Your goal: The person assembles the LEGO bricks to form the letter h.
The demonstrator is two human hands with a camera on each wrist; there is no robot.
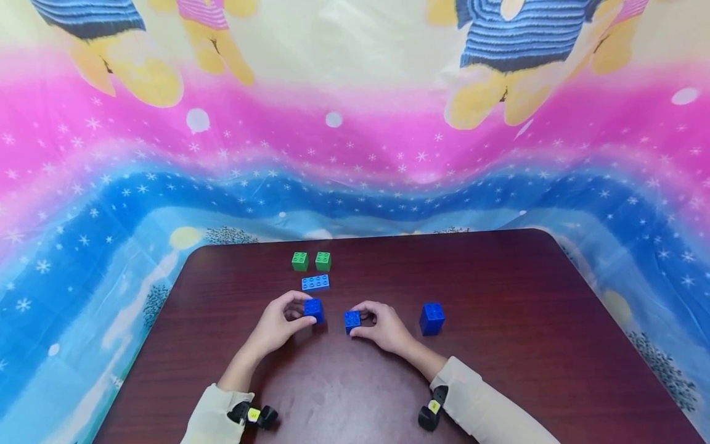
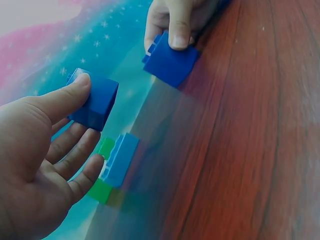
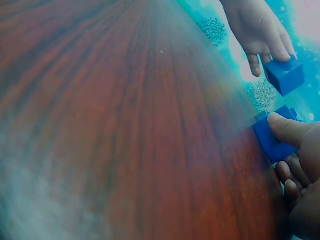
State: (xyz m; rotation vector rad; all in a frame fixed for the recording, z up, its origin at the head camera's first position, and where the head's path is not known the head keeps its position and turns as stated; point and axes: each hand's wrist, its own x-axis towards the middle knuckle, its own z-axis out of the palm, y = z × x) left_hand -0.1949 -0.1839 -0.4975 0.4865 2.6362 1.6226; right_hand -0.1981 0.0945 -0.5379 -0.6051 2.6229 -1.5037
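Note:
My left hand point(image 1: 281, 322) pinches a dark blue toy brick point(image 1: 313, 310) between thumb and fingers. In the left wrist view that brick point(image 2: 96, 103) hangs clear of the table, studs turned toward the upper left. My right hand point(image 1: 386, 330) grips a second dark blue brick point(image 1: 352, 321), a short gap to the right of the first. The right wrist view shows the thumb laid across this brick point(image 3: 274, 137). A taller dark blue block point(image 1: 432, 319) stands on the table to the right of my right hand.
Beyond my left hand lies a lighter blue long brick point(image 1: 315, 282). Two green bricks, a left one point(image 1: 300, 261) and a right one point(image 1: 323, 261), sit behind it. The dark wooden table point(image 1: 499, 277) ends at a patterned cloth point(image 1: 355, 203).

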